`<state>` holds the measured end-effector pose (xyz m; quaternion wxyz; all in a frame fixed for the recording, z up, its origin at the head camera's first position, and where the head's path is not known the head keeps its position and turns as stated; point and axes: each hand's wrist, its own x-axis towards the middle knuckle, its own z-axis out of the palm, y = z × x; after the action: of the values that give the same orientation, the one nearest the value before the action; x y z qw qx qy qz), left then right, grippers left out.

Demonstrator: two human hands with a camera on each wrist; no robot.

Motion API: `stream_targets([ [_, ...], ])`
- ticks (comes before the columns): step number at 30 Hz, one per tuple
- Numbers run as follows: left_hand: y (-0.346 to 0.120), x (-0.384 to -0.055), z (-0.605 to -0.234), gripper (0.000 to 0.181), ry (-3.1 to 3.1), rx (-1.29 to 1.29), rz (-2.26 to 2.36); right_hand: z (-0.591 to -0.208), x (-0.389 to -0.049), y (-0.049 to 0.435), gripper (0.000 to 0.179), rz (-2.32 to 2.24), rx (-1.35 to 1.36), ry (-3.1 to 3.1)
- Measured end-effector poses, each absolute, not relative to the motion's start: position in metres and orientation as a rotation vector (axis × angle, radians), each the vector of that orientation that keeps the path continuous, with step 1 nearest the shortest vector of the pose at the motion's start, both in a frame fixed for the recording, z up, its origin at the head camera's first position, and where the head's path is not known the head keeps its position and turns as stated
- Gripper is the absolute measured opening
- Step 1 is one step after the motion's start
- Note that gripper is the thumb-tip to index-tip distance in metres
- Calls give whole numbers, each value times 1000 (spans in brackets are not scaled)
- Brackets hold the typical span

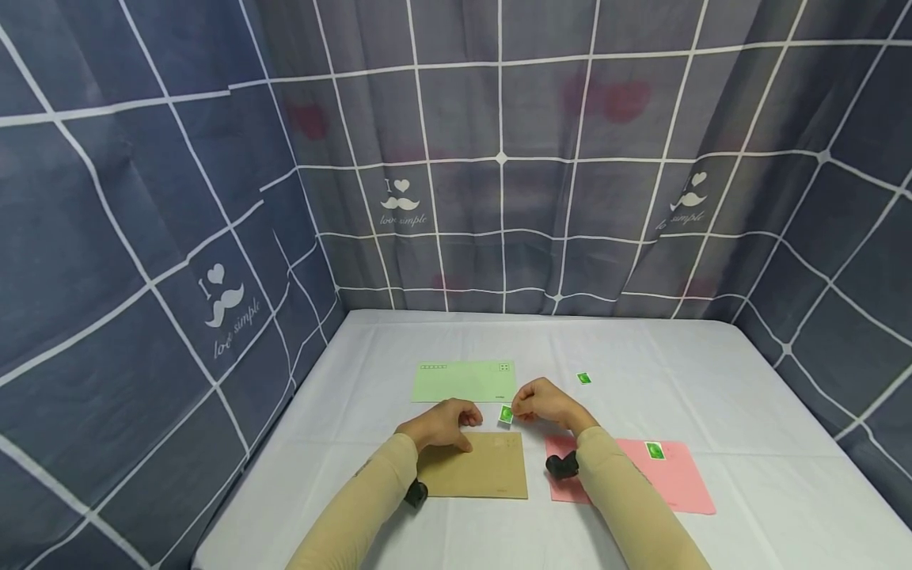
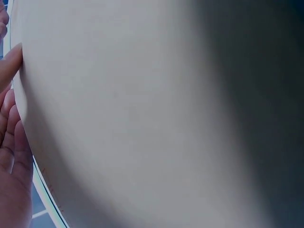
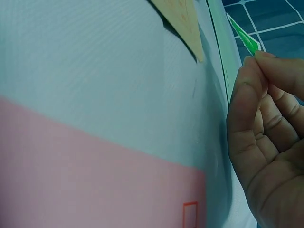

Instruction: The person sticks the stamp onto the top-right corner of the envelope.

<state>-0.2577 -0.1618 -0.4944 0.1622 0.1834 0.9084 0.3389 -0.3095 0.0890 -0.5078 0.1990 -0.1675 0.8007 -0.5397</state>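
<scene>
My right hand (image 1: 547, 401) pinches a small green stamp (image 1: 506, 414) by its edge between thumb and fingertip. In the right wrist view the stamp (image 3: 247, 38) stands out beyond the fingertips with its toothed white border showing. Below it lies a brown envelope (image 1: 477, 471), flat on the table. Over that envelope's upper left part rests my left hand (image 1: 443, 425), fingers loosely bent and thumb pointing across the paper. The left wrist view catches the thumb (image 2: 10, 65) against a broad pale surface, much of it blurred.
Behind the hands lies a green envelope (image 1: 463, 381). A pink envelope (image 1: 677, 479) with a green stamp (image 1: 655, 450) at its upper corner lies under the right forearm. Another loose stamp (image 1: 584, 378) sits at the back right of the white table (image 1: 712, 380). Dark checked curtains (image 1: 456, 198) surround it.
</scene>
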Motion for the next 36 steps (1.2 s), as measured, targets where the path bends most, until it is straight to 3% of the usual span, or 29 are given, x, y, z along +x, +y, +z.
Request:
stream_targets([
  [36, -160, -255, -490, 40, 2582, 499, 981, -506, -304, 88, 8, -1528, -565, 2168],
])
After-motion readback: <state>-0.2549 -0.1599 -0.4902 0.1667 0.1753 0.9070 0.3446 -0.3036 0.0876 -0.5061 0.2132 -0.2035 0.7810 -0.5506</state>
